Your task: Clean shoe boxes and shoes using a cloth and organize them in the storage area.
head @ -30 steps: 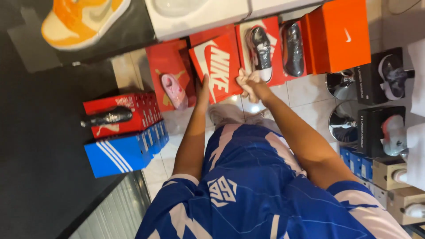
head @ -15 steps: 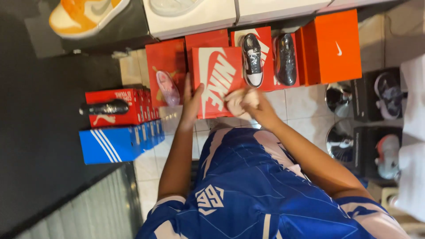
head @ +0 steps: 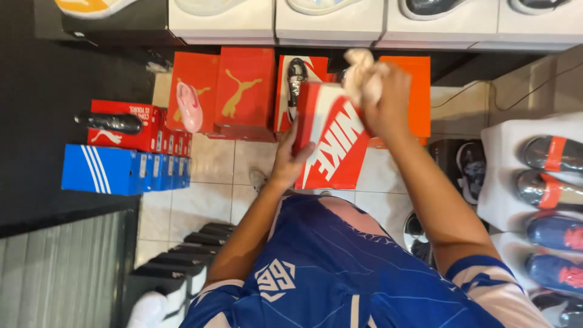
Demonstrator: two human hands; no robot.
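Note:
My left hand (head: 290, 159) grips the near left edge of a red shoe box with a white logo (head: 334, 141), holding it tilted above the tiled floor. My right hand (head: 388, 103) is closed on a crumpled pale cloth (head: 362, 73) pressed against the box's far upper corner. A dark sneaker (head: 296, 78) stands on a red box just behind the held one. My blue patterned shirt (head: 340, 267) fills the lower middle of the view.
Red boxes with a gold animal logo (head: 243, 91) and a pink shoe (head: 188, 106) stand at left. Stacked red (head: 130, 130) and blue (head: 106, 170) boxes sit further left. An orange box (head: 419, 91), white shelves (head: 328, 21) and shoes at right (head: 549, 176) surround me.
The red box has been lifted and tilted closer to me. My right hand with the cloth moved from the box's near edge up to its far corner. The view shifted.

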